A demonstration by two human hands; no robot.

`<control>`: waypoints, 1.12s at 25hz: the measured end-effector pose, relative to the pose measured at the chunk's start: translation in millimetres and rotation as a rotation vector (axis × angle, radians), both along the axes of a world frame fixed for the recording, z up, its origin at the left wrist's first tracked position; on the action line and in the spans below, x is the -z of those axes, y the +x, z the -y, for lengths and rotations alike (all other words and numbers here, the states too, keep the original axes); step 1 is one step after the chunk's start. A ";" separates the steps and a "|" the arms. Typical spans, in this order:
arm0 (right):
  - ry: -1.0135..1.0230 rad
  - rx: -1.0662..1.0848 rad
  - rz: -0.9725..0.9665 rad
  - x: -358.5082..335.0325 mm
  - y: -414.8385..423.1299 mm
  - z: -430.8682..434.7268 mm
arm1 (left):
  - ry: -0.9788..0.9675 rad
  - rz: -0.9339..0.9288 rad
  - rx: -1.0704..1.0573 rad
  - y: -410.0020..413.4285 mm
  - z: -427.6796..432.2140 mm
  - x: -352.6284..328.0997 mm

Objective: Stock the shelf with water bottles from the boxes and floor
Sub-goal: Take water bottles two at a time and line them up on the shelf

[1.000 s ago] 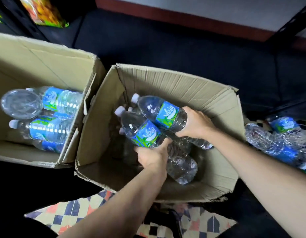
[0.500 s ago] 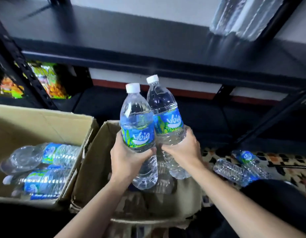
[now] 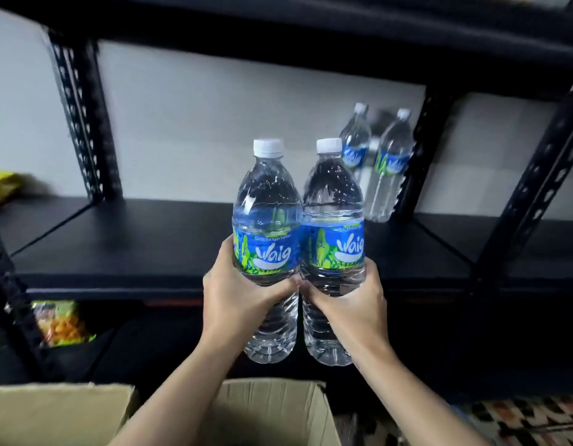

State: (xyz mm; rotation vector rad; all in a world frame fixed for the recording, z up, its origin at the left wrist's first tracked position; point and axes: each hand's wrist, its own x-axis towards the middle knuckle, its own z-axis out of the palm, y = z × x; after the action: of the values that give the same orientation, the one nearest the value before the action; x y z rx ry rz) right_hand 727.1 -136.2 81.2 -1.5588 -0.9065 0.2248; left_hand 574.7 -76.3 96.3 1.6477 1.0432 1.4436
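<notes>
Up in front of us stands the black shelf [image 3: 149, 246], the biggest thing in view, its middle level running right across. Down at the bottom edge we catch the rims of two cardboard boxes [image 3: 53, 410], one left, one centre. What they hold, we cannot see from this angle. Off to the lower right, a strip of patterned floor [image 3: 520, 420].

Now the stock: at the back right of that level a small cluster of shelved bottles [image 3: 391, 162] stands upright. We count two for sure, with a blur between them. So we judge this job barely begun, with a few bottles in place and plenty of shelf left to fill.

And up goes the next pair! We hold the left bottle [image 3: 265, 220] and the right bottle [image 3: 333, 220] upright, caps up, side by side and touching, in front of the shelf's front edge and not yet set down. Our left hand [image 3: 233, 294] grips its bottle just below the label, and our right hand [image 3: 352, 304] does the same. The fingers [image 3: 278, 286] of both are curled tight round the lower bodies, nearly meeting between the two bottles.
</notes>
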 end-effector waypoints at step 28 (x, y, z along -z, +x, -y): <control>0.204 0.117 0.026 -57.4 112.4 -305.8 | 0.241 0.006 -0.181 109.1 -226.8 -86.2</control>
State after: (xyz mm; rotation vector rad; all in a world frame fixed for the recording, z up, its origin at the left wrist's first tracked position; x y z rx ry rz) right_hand 839.5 169.6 138.6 -1.4221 -0.8286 0.0272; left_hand 683.8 150.5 182.5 1.7500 1.0717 1.7493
